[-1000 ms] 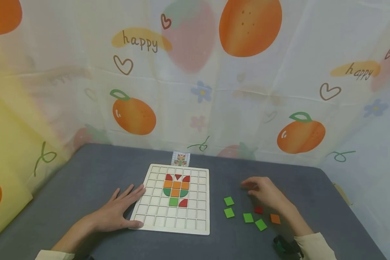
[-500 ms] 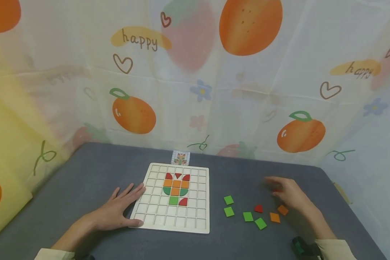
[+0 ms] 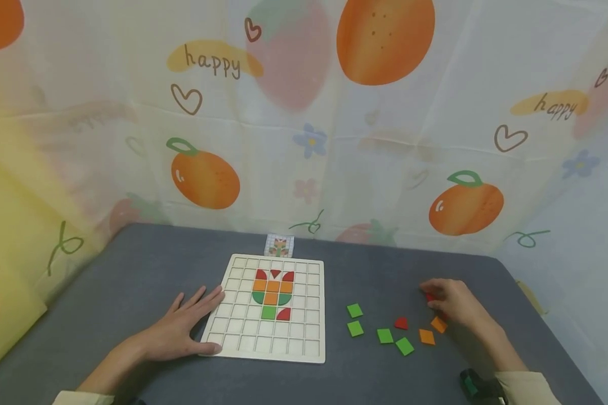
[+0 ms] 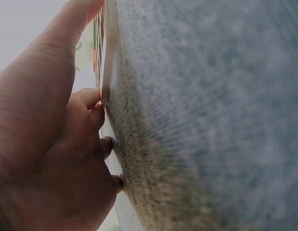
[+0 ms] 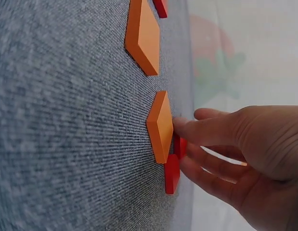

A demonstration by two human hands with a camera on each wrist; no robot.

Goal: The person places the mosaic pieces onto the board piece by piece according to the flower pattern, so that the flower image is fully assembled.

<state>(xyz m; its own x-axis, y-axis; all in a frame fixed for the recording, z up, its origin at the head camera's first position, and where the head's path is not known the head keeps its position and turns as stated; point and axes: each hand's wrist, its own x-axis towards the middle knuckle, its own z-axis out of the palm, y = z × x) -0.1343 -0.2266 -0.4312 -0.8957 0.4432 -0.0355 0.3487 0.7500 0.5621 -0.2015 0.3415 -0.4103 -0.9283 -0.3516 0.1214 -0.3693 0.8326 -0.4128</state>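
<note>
My left hand rests with spread fingers along the left edge of a white gridded board, its thumb on the near left corner. A tulip-like pattern of red, orange and green tiles fills some cells, with a light green square and a red quarter-round tile at the bottom. At the right, my right hand pinches a red tile low at the tabletop, thumb on one side and fingers on the other. A second red tile lies beside the fingertips, and an orange square lies just by the thumb.
Several light green squares lie between board and right hand, with a red tile and another orange square nearby. A small pattern card sits behind the board. A fruit-print curtain hangs at the table's back edge.
My right hand has moved right, past the loose tiles, and come down on a red tile, uncovering an orange square. The left hand has stayed on the board.
</note>
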